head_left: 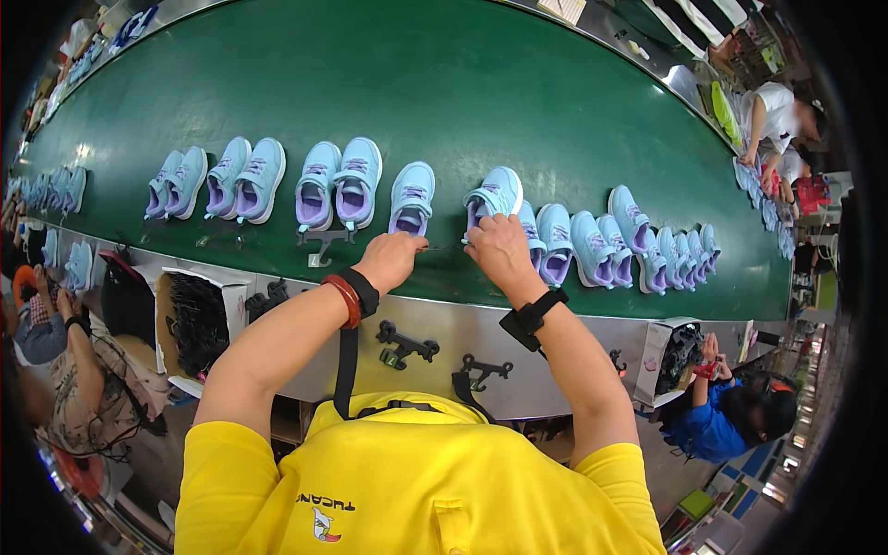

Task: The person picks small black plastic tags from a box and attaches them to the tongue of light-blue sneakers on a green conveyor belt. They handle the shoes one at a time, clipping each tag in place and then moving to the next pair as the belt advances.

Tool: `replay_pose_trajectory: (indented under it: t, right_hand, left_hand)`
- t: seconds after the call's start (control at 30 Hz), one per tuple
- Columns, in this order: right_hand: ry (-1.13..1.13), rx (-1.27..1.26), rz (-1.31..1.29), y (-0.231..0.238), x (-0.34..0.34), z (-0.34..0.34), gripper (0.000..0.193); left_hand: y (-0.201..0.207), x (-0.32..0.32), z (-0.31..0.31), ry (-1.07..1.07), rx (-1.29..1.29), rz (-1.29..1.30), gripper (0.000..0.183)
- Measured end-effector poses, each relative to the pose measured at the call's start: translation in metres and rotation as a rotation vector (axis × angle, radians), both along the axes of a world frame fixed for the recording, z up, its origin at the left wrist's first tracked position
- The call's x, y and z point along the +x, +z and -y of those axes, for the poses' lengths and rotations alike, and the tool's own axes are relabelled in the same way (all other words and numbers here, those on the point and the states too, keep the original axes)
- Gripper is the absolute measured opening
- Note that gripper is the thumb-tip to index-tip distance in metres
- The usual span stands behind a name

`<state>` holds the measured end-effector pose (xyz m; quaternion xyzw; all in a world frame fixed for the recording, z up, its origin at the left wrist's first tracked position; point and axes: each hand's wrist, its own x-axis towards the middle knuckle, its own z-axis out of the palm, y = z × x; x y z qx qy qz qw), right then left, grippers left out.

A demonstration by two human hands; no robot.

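Two light-blue children's sneakers with lilac linings lie before me, toes pointing away. My left hand [393,260] is closed at the heel of the left sneaker [413,194]. A thin dark piece, seemingly a black plastic shoe hanger [438,248], sticks out by its thumb toward my other hand. My right hand [499,248] is closed over the heel of the right sneaker [500,189], which sits slightly turned. Fingers hide both heels and most of the hanger. Left of these, a pair of sneakers [356,185] has a black hanger [326,242] at its heels.
More sneaker pairs [259,180] line the green belt [444,83] on both sides. Loose black hangers [407,344] lie on the metal ledge [527,361] close to me. Boxes of hangers [199,324] stand left and right. Co-workers sit at both sides; another person [775,116] works across the belt.
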<state>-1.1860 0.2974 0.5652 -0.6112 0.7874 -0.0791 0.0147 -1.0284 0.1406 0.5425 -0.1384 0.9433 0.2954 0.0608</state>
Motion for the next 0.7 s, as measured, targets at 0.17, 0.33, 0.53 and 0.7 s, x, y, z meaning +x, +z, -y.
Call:
replay_pose_trajectory:
  t: [0.17,0.33,0.53,0.7]
  right_hand:
    - [0.035,-0.003,-0.002,0.001,-0.001,-0.008,0.008]
    - [0.049,0.052,-0.065,-0.016,-0.004,-0.008,0.007]
    - [-0.09,-0.041,0.06,-0.013,-0.016,-0.007,0.012]
    - [-0.12,-0.166,0.311,-0.032,-0.005,-0.013,0.028]
  left_hand:
    - [-0.002,-0.006,-0.009,0.003,-0.007,-0.005,0.025]
    - [0.001,-0.011,-0.017,0.018,-0.014,-0.041,0.025]
    - [0.018,-0.017,-0.02,0.003,0.053,-0.2,0.025]
    - [0.004,-0.01,-0.01,-0.087,0.025,-0.149,0.051]
